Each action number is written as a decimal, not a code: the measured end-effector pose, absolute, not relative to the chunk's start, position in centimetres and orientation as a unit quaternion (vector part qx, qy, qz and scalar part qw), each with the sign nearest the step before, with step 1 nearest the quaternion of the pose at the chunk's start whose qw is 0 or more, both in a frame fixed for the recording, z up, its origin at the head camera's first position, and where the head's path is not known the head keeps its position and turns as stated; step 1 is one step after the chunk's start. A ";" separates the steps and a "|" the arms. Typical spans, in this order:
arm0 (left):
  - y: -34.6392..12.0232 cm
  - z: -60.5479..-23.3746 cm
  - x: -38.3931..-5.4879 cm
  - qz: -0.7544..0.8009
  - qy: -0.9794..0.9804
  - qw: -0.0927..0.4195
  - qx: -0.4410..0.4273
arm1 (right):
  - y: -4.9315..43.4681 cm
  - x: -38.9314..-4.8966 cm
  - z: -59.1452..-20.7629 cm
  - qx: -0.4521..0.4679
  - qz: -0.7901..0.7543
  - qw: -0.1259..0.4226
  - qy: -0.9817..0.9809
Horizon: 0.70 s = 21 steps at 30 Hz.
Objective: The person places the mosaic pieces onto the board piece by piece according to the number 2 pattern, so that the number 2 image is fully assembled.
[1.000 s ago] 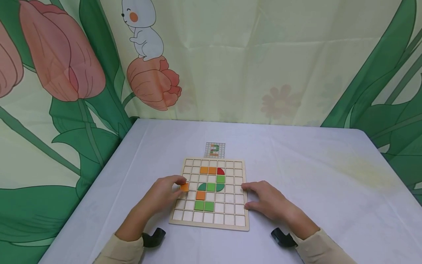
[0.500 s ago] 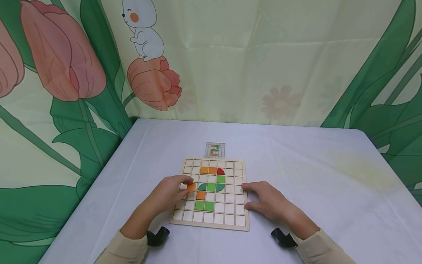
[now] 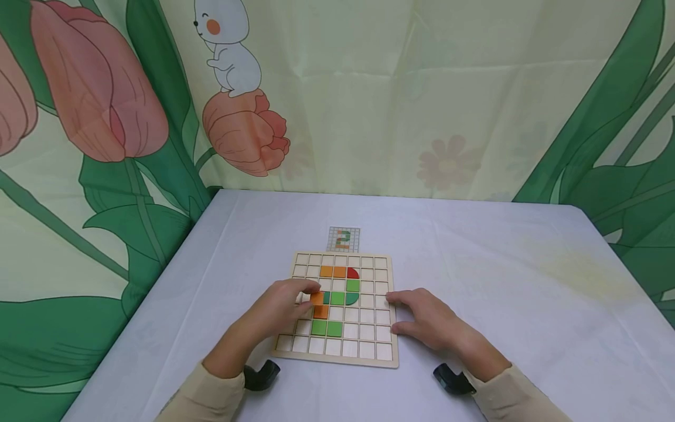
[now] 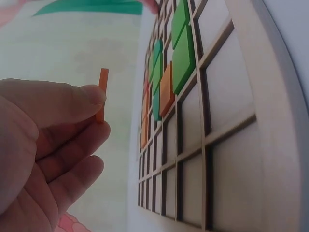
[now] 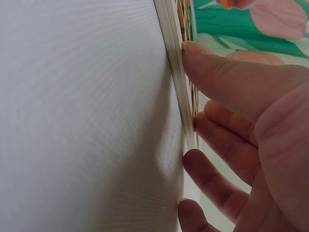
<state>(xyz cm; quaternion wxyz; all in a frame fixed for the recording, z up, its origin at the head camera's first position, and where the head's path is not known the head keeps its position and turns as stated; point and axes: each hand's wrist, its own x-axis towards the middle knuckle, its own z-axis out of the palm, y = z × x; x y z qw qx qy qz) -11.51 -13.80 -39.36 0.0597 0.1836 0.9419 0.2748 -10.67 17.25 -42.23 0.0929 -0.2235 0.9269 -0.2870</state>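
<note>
In the head view, my left hand [image 3: 276,308] pinches an orange square tile [image 3: 316,298] over the left-middle part of a wooden grid board [image 3: 337,361]. The left wrist view shows the tile [image 4: 104,77] edge-on between thumb and fingers, apart from the board. Set in the grid are orange tiles [image 3: 327,272], a red quarter-round tile [image 3: 353,274], light green squares [image 3: 334,329] and dark green rounded tiles [image 3: 352,299]. The held tile partly covers one dark green piece. My right hand [image 3: 429,319] rests its thumb and fingertips against the board's right edge, fingers fairly straight.
Just behind the board lies a small card [image 3: 344,239] printed with a grid and a coloured figure like a 2. A white cloth covers the table [image 3: 501,264]. Behind it hangs a printed curtain [image 3: 369,117] with tulips and a white animal.
My left hand has carried the orange tile rightward, from the board's left edge to over the dark green piece. The right hand stays in place at the board's edge.
</note>
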 end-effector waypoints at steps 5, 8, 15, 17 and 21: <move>-13.3 -39.3 -11.6 0.278 0.937 0.074 0.200 | 17.1 -10.8 -42.4 -0.219 -0.286 0.093 0.928; -12.9 -39.2 -11.7 0.280 0.933 0.082 0.210 | 17.1 -10.8 -42.5 -0.219 -0.287 0.092 0.928; -11.9 -39.6 -11.7 0.286 0.928 0.088 0.224 | 17.2 -10.8 -42.4 -0.218 -0.286 0.092 0.929; -11.7 -39.7 -11.6 0.285 0.927 0.087 0.226 | 17.2 -10.8 -42.4 -0.217 -0.286 0.092 0.929; -11.2 -40.0 -11.4 0.278 0.928 0.087 0.231 | 17.2 -10.7 -42.3 -0.219 -0.285 0.091 0.929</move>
